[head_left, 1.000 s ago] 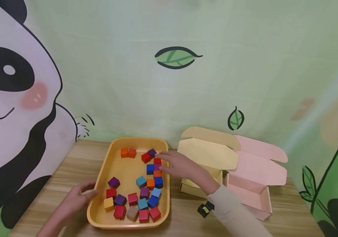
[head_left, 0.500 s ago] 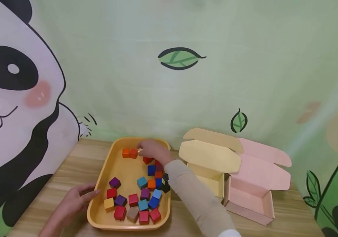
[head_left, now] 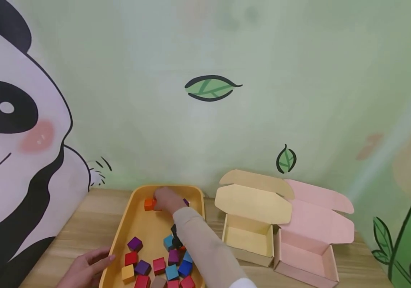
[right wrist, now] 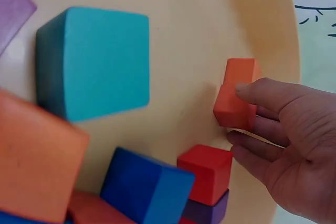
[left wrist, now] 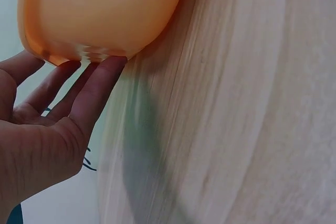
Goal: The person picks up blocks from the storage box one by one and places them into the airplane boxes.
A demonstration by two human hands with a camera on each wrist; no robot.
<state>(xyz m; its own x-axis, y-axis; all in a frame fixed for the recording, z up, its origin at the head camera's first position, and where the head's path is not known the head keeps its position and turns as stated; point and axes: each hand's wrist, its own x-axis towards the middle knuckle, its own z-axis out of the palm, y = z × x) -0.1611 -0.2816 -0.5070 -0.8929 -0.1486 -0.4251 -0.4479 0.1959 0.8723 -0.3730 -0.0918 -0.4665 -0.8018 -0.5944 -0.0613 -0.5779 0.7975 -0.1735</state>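
Note:
A yellow-orange tray (head_left: 147, 224) holds several coloured wooden cubes. At its far end, my right hand (head_left: 169, 200) reaches in. The right wrist view shows the thumb and fingers of that hand (right wrist: 299, 135) pinching a red-orange cube (right wrist: 231, 107), which sits against an orange cube (right wrist: 240, 69). Nearby are a red cube (right wrist: 205, 171) and a purple cube (right wrist: 209, 211). My left hand (head_left: 88, 268) is at the tray's left side. In the left wrist view its extended fingers (left wrist: 97, 90) touch the outer wall of the tray (left wrist: 110, 9). The right sleeve hides some cubes.
Right of the tray stand an open cream box (head_left: 250, 236) and an open pink box (head_left: 307, 252), side by side with raised lids. All stand on a wood-grain table (head_left: 101, 212). A green cloth with a panda print (head_left: 47, 160) hangs behind.
My right hand has moved left across the tray's far end, from the cubes at the right wall to the two orange ones. The left hand stays at the tray. The head view has tilted up.

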